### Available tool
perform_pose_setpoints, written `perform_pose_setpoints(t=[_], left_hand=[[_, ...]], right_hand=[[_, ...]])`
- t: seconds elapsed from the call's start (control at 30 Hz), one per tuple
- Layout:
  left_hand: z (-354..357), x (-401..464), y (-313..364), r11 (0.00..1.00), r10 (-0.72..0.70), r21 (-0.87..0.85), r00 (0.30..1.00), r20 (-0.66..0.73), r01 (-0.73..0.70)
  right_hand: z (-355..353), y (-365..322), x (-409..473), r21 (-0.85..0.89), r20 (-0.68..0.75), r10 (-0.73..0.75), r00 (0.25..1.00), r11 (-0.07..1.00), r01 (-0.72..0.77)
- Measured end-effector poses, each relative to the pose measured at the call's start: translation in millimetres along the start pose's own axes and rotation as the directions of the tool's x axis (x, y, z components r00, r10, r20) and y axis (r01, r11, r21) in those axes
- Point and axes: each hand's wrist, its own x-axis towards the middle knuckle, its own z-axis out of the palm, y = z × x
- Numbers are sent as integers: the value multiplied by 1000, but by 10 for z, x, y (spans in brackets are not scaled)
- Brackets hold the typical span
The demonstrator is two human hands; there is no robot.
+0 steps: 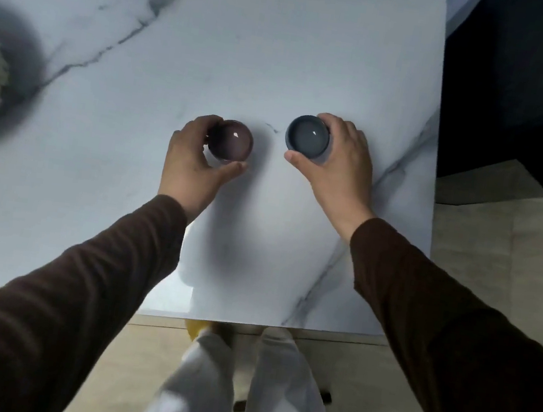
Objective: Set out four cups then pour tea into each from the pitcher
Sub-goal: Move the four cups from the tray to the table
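Marble table [215,43]: each hand grips one cup (fingers around rim) — left hand [193,161] purple cup [232,140], right hand [341,159] grey cup [307,138].

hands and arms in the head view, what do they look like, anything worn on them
Both hands are bare: the left hand and right hand show no gloves, and no rings or watch are visible. Each arm wears a long, plain dark brown sleeve reaching the wrist, with no markings visible.

Two cups side by side on table [283,52], left cup [232,141], right cup [307,138]
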Motion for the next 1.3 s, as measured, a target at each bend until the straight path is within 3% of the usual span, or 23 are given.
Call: perform_pose_setpoints(t=[0.67, 1.07, 1.3], left_hand=[[261, 514, -73, 968, 90, 230, 994, 69, -104], [252, 458, -32, 964, 16, 262, 995, 100, -42], [-107, 137, 29, 931, 67, 355, 996, 67, -87]], right_hand=[[287, 310, 503, -29, 26, -49, 998, 998, 50], [234, 265, 453, -61, 56, -41, 998, 997, 44], [-27, -75, 108, -282, 50, -264, 963, 921, 267]])
